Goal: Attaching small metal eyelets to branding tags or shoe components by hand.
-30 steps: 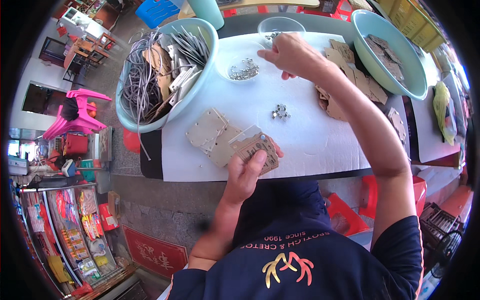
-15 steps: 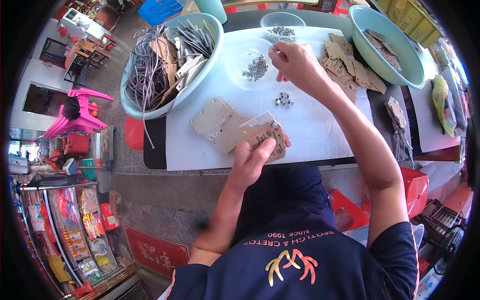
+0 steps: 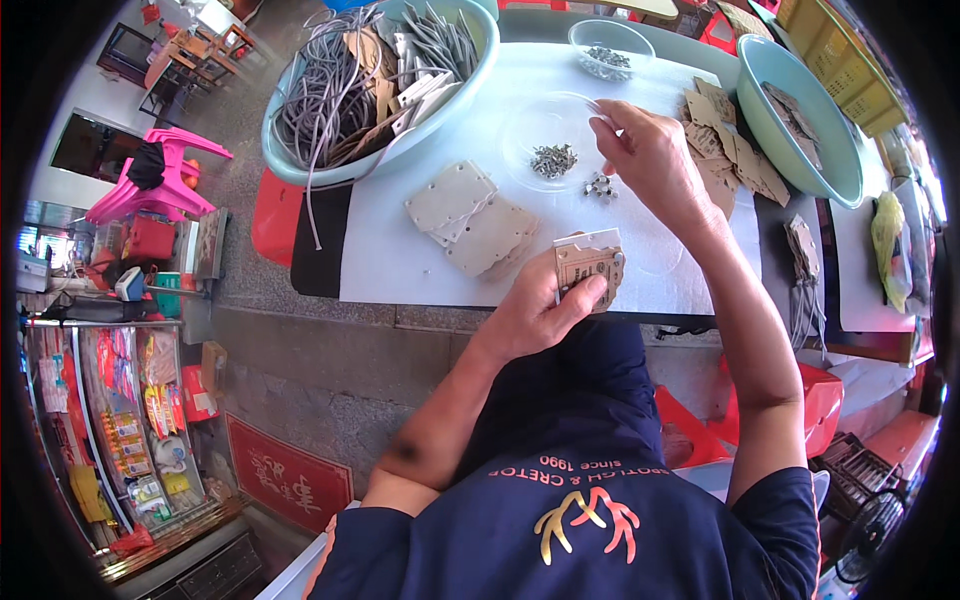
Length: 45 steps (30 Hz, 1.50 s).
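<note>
My left hand [image 3: 540,308] grips a small stack of brown and white punched cards [image 3: 588,268] above the table's near edge, thumb on top. A small round silver piece shows near the top card's right corner. My right hand [image 3: 652,160] is closed at the right rim of a shallow clear plastic dish [image 3: 515,140], fingers pinching that rim. Inside the dish lies a compact heap of small metal fasteners [image 3: 553,160]. A few loose silver fasteners [image 3: 600,187] sit on the white sheet just under my right hand. Flat pale cards [image 3: 455,205] lie stacked left of my left hand.
A blue basin [image 3: 480,75] of grey cords and cards stands at the left. Behind is a clear bowl [image 3: 612,68] of fasteners. Right are scattered brown cards [image 3: 735,150], another blue basin [image 3: 850,165], and corded cards [image 3: 803,250] at the table edge.
My right hand has come to the dish's rim. The dish sits nearer the loose fasteners, and its heap is more bunched. The left hand still holds the cards; the view has shifted.
</note>
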Motion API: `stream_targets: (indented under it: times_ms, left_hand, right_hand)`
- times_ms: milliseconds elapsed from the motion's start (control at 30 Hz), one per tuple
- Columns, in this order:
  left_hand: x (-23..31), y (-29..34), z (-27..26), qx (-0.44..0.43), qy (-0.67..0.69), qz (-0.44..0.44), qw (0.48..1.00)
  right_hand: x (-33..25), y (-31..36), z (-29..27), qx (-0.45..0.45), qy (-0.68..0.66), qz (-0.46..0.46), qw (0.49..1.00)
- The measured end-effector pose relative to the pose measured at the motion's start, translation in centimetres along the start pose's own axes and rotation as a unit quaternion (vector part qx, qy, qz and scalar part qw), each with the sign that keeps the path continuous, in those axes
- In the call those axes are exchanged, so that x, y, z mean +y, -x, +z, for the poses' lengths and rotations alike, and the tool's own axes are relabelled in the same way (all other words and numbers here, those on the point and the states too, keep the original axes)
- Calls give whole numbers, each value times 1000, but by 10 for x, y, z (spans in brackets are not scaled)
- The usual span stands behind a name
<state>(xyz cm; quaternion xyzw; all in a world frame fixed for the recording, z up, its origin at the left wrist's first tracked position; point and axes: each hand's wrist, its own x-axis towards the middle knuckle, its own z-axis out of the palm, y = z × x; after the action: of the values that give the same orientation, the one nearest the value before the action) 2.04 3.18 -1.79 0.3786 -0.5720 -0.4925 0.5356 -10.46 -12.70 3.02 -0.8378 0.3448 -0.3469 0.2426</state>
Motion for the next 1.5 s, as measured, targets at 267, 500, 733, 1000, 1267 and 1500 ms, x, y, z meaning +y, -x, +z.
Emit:
stream_targets:
  times_ms: [267,500,733,1000,1267,1500]
  left_hand:
    - [2,1,-7,-41,-23,-32,998]
    - [2,2,-6,-38,-21,-37,998]
    - [-1,-1,1,12,16,-2,1000]
    - [0,1,-7,-39,6,-65,997]
    - [2,0,-5,-27,10,-48,998]
    - [1,0,-5,-19,1,-44,999]
  right_hand:
    - [7,4,5,34,26,-70,997]
    - [8,6,5,55,36,-93,994]
    - [8,8,5,58,24,-103,993]
    - [13,7,4,66,25,-95,993]
    - [17,6,3,65,36,-93,993]
    - [18,6,3,74,37,-110,990]
